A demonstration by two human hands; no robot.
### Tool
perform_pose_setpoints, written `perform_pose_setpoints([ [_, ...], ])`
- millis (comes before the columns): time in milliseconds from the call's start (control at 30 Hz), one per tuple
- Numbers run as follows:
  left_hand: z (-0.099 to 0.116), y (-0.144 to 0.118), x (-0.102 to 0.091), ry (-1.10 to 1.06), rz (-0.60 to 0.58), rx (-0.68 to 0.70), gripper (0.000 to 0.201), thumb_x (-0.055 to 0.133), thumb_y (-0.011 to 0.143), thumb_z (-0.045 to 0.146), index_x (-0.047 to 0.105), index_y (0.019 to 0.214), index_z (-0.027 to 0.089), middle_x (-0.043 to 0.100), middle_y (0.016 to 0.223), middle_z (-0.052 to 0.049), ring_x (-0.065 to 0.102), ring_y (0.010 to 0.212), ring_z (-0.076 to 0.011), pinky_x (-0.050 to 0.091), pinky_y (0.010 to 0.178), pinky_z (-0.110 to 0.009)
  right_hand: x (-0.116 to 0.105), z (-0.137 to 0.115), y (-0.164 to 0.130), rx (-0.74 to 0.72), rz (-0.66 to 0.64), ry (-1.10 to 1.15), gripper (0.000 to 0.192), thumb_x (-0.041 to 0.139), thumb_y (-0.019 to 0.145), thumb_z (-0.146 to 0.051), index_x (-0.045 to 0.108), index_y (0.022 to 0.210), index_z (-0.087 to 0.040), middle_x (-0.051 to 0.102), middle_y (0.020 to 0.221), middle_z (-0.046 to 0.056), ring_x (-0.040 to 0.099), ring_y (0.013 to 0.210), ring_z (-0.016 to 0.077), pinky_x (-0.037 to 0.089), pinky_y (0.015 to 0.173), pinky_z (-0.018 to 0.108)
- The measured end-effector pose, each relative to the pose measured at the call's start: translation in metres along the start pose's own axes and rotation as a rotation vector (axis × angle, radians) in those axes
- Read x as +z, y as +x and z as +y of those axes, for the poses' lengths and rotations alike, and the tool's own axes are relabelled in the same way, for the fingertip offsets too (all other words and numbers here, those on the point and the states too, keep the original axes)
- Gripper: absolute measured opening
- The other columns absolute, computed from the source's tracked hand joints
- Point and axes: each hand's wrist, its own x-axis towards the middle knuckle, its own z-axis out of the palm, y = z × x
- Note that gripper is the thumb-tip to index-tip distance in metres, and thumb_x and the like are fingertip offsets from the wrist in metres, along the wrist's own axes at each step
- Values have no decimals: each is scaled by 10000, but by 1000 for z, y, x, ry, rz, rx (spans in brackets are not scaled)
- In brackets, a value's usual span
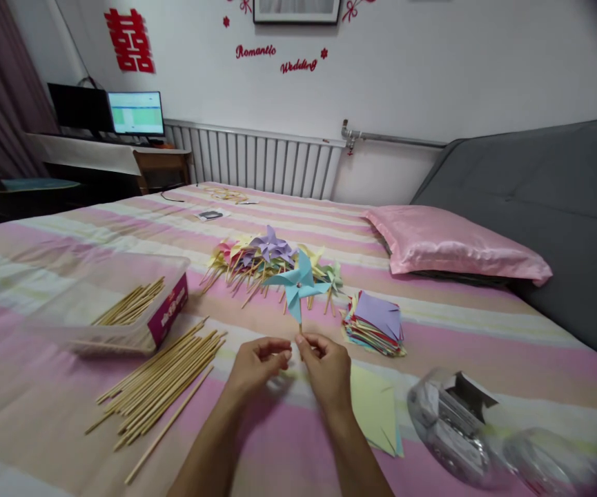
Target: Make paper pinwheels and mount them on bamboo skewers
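Pinched between thumb and fingers of the right hand [326,362] is the thin stick of a blue pinwheel [297,283], which stands upright at the middle of the frame. Just beside it, the left hand [257,362] curls its fingertips toward the stick's lower end; I cannot tell if they touch. Behind lies a pile of pinwheels [261,259], and loose wooden sticks [166,376] lie at lower left.

Matt blue paper is forming the pinwheel [297,284] on a thin wooden stick above the right hand [326,366]. Left of the left hand [257,364], pale, smooth wooden sticks [166,376] are lying on soft striped cloth [44,407]. A glossy satin pillow [451,241] is shining beyond.
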Motion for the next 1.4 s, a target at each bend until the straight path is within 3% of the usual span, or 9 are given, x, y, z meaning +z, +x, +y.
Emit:
perform_pose_setpoints([
  [133,9,-2,-18,-14,130,25,370,745,545,399,715,787,120,707,778,-115,625,604,-174,447,538,-234,4,1,-3,45,-78,100,306,603,703,-424,703,741,-137,682,623,52,572,490,149,438,462,226],
  [367,11,-2,-17,-34,273,87,398,742,529,440,695,760,119,672,653,-58,573,519,-137,436,525,-234,16,-4,-14,59,-164,108,260,626,694,-395,704,706,-148,670,570,45,576,451,154,440,460,235],
  [633,8,-2,-17,-10,307,172,255,708,571,372,593,528,149,512,414,25,447,413,-91,353,464,-204,28,-5,-22,64,-286,231,260,628,699,-392,722,741,-153,675,621,55,581,488,157,462,451,234],
  [900,8,-2,-18,-83,376,161,188,698,568,297,583,542,151,499,424,45,436,418,-74,353,461,-187,27,-2,-21,102,-317,216,241,625,697,-369,679,696,-134,661,609,42,556,444,123,437,453,220],
  [1133,9,-3,-20,-85,507,182,165,694,566,285,630,610,139,547,477,31,468,441,-86,380,470,-199,28,-2,-22,133,-362,245,244,616,711,-361,652,678,-122,638,586,36,533,437,106,377,431,201],
  [1400,8,-3,-19,-101,555,217,189,693,592,297,642,669,132,589,569,15,483,468,-83,398,484,-201,28,1,-21,185,-387,302,258,641,689,-370,659,716,-114,644,621,36,520,446,85,358,420,182],
])
